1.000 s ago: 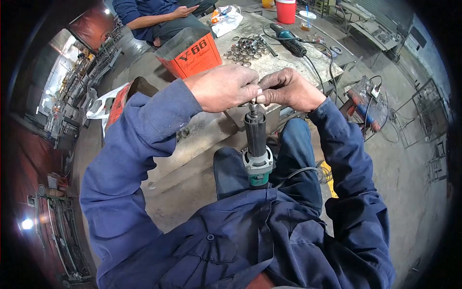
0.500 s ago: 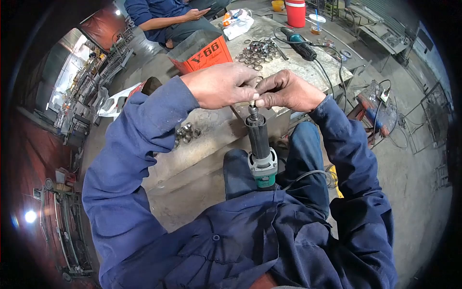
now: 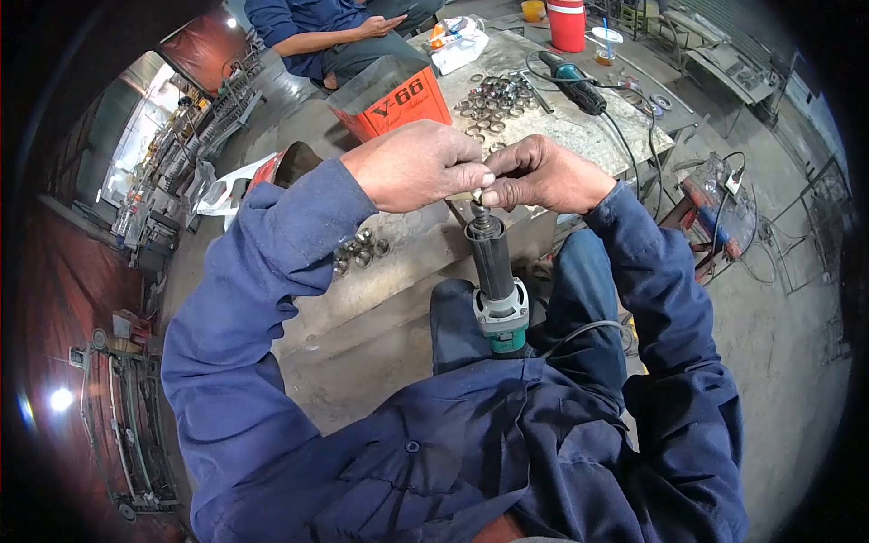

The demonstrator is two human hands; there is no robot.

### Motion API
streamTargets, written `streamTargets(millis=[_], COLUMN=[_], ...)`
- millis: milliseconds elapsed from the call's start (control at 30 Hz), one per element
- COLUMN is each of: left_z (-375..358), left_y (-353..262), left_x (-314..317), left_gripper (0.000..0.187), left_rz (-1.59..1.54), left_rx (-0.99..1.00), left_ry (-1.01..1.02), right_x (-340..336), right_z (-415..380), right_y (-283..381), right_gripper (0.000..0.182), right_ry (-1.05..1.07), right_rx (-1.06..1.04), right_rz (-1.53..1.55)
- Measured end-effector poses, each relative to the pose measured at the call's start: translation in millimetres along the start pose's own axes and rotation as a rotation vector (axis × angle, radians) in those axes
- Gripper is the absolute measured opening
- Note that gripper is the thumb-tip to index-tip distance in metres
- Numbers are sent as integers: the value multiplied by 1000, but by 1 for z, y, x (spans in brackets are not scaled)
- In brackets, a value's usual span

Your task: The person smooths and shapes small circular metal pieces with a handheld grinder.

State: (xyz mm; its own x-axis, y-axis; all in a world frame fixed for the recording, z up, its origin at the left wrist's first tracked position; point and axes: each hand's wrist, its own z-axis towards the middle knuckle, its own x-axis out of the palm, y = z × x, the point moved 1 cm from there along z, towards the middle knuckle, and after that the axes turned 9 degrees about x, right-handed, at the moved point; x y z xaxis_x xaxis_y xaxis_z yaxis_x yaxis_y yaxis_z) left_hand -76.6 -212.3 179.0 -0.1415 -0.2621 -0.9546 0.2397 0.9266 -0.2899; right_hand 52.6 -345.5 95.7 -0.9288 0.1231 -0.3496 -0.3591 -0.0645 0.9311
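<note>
Grinder (image 3: 496, 281) upright between the person's knees: black barrel, grey collar, green body at bottom, cord trailing right. Left hand (image 3: 418, 166) and right hand (image 3: 541, 174) meet at its top end, fingers of both pinched together on a small part at the tip; part too hidden to identify. Orange tin (image 3: 391, 94) behind, open top, contents not visible. Metal rings (image 3: 491, 96) loose on worktop (image 3: 579, 136). Second grinder (image 3: 572, 83) beside them. Red cup (image 3: 568, 24) at far edge.
</note>
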Motion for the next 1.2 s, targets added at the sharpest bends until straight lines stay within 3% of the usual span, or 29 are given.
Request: streamTargets(millis=[100,233,333,500,733,800,833,933,1000,1100,1200], left_z=[-5,-6,-5,-10,-8,-4,-5,-8,-10,-13,-14], left_y=[0,-5,-12,-4,-14,-25,-22,-11,-8,-12,-16], left_x=[0,-6,-7,1,-7,-11,-9,0,1,-2,-8], left_gripper=[36,36,35,37,36,36,36,37,33,28,24], left_rz=[-37,-146,-5,-112,-70,225,223,22,-43,-81,-65], left_rx=[39,54,-90,35,96,-133,-136,-74,3,102,175], left_ry=[2,13,115,31,51,174,169,91,33,-24,-8], right_x=[2,-1,-3,-5,-6,-7,-8,-8,-10,-6,-6], right_z=[0,0,-2,-3,5,5,5,4,3,6,8], right_y=[-3,4,12,8,9,14,17,16,9,5,2], right_gripper=[27,28,29,31,32,32,32,31,30,30,32], right_ry=[15,51,86,107,196,191,195,192,199,173,252], right_rx=[-14,-1,-6,99,22,-59,-58,-24,112,2,42], right_rz=[139,58,-25,54,21,-41,-45,-86,81,105,127])
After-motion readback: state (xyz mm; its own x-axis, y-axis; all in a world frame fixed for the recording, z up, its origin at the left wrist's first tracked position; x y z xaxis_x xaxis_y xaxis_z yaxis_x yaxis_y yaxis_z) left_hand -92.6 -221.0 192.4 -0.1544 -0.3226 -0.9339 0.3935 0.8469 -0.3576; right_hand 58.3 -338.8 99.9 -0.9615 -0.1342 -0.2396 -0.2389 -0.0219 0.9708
